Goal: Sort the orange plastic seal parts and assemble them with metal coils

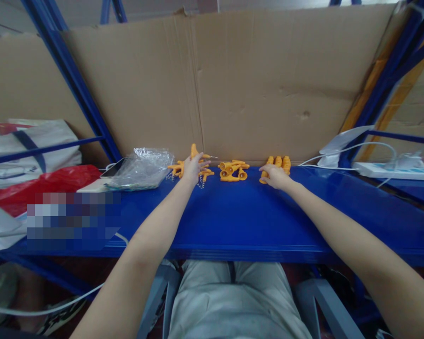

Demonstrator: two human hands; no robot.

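Note:
My left hand [191, 168] is over a loose group of orange plastic pieces [175, 168], some with thin spiral metal wires hanging from them. Its fingers are spread, and one orange piece [193, 150] stands up just behind them. On the right, the fingers of my right hand [274, 176] curl round an orange piece [263, 179] at the near left end of a neat row of similar orange pieces [286, 164]. Between my hands lies a small cluster of hollow, cone-ended orange pieces [233, 170]. My fingers partly hide the pieces under them.
A tall cardboard sheet [240, 84] backs the blue table [233, 216]. To the left are a clear plastic bag [141, 167], a red bag [56, 181] and a white cloth bag [53, 146]. White cables and a power strip [395, 171] lie at right, by blue metal posts [385, 80].

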